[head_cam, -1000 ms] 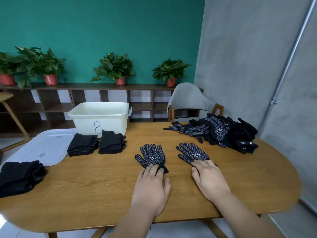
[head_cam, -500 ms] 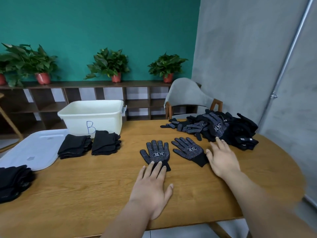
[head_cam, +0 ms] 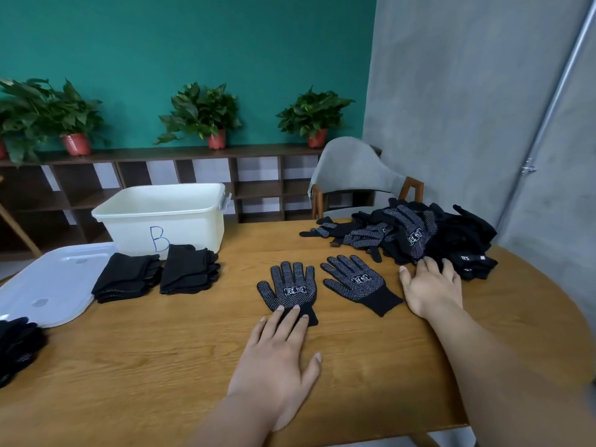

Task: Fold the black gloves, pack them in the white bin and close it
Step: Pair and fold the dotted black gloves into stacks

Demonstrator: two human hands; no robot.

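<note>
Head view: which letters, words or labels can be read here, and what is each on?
"B": blue handwriting on the white bin, on its front.
Printed white mark on the left flat glove and the right flat glove: too blurred to read.
On the glove pile, a white tag: blurred.
On the lid, a sticker: too small.

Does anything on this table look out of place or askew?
Nothing is spilled or damaged. The right glove lies tilted, fingers pointing up-left, while the left glove lies straight. The unfolded pile at far right is a jumble. The lid lies off the bin, beside it.
</note>
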